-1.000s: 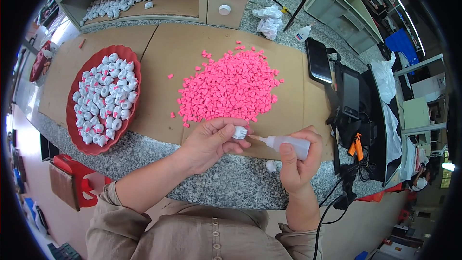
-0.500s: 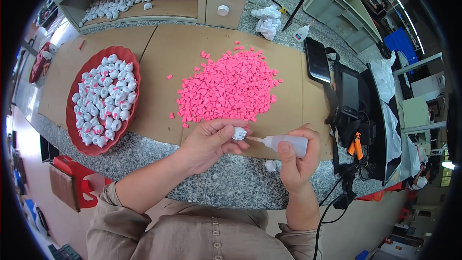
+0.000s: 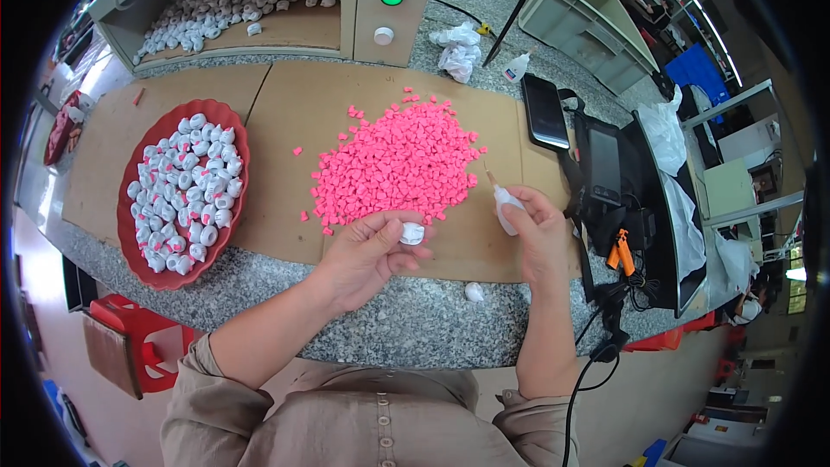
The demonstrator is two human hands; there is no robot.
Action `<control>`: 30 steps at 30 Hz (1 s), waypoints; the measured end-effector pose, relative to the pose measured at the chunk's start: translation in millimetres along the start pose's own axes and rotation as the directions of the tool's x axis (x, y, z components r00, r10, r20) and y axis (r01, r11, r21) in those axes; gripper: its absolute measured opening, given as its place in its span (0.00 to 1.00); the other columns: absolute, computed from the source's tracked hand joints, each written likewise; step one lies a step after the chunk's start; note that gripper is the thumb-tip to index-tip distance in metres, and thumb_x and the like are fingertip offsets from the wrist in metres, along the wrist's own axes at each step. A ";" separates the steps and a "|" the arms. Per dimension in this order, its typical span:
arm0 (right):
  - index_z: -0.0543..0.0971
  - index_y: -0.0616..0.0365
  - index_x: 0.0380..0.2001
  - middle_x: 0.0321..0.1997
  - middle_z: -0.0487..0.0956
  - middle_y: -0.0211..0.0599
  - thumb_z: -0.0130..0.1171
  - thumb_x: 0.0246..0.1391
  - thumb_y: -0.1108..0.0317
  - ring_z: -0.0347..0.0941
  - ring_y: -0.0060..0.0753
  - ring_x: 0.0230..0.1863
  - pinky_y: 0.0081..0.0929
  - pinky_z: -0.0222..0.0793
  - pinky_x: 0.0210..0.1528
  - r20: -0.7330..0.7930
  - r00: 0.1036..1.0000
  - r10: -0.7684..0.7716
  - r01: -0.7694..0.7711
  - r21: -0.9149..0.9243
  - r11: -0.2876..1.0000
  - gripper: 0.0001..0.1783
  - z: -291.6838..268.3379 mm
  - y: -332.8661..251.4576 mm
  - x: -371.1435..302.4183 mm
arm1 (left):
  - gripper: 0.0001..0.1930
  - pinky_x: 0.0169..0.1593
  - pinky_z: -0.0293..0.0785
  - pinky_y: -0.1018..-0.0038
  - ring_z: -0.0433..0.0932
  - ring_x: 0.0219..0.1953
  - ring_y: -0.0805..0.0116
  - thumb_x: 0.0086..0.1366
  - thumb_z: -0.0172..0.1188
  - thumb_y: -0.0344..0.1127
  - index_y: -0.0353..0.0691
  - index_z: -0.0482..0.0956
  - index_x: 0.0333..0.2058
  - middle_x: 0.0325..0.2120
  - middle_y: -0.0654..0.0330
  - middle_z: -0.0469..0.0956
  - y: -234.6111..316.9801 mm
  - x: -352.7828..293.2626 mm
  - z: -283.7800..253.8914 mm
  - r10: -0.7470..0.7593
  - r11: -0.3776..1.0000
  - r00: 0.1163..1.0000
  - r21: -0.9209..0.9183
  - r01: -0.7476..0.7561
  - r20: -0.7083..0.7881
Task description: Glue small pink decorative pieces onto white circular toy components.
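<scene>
My left hand (image 3: pixel 363 259) pinches a small white rounded piece (image 3: pixel 412 233) between thumb and fingers, just below a heap of small pink pieces (image 3: pixel 393 160) on the cardboard. In my right hand (image 3: pixel 543 229) is a translucent squeeze bottle (image 3: pixel 507 206), its thin tip pointing up and apart from the white piece. At the left stands a red scalloped tray (image 3: pixel 177 281) full of white pieces, many with pink bits on them. Another white piece (image 3: pixel 474 291) lies on the granite near the front edge.
A cabinet (image 3: pixel 393 35) with a lit green button stands at the back, white pieces inside. To the right are a black phone-like device (image 3: pixel 545 112), a black bag with cables, and an orange-handled tool (image 3: pixel 621 252). A grey crate (image 3: pixel 588 30) and small white bottle (image 3: pixel 516 67) sit behind.
The squeeze bottle has drawn away from the white piece and turned from pointing left to pointing up. My left hand still holds the white piece. The whole view has shifted slightly.
</scene>
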State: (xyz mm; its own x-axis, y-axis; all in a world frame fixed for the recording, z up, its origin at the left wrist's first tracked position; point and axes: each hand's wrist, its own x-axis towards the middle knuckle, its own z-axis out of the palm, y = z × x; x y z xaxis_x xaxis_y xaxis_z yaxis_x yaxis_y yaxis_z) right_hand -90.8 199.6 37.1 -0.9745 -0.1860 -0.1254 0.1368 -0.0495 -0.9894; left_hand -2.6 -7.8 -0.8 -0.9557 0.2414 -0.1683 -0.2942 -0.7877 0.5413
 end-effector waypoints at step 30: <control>0.73 0.64 0.30 0.24 0.74 0.35 0.55 0.45 0.77 0.71 0.20 0.26 0.13 0.66 0.26 0.328 0.945 -0.014 -0.019 0.097 0.995 0.06 49.4 12.6 -31.4 | 0.11 0.33 0.70 0.81 0.72 0.32 0.74 0.61 0.46 0.32 0.37 0.70 0.42 0.32 0.60 0.73 -5.8 0.7 3.5 0.090 0.993 0.994 0.067 -0.094 0.070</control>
State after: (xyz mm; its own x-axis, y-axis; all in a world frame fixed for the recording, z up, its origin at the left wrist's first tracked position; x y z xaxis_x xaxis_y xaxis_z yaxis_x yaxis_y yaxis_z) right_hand -49.8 156.4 32.3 -0.8643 -0.4965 -0.0803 0.1716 -0.1410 -0.9750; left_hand -1.6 -1.1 -1.2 -0.9761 0.2086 -0.0612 -0.2021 -0.7670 0.6090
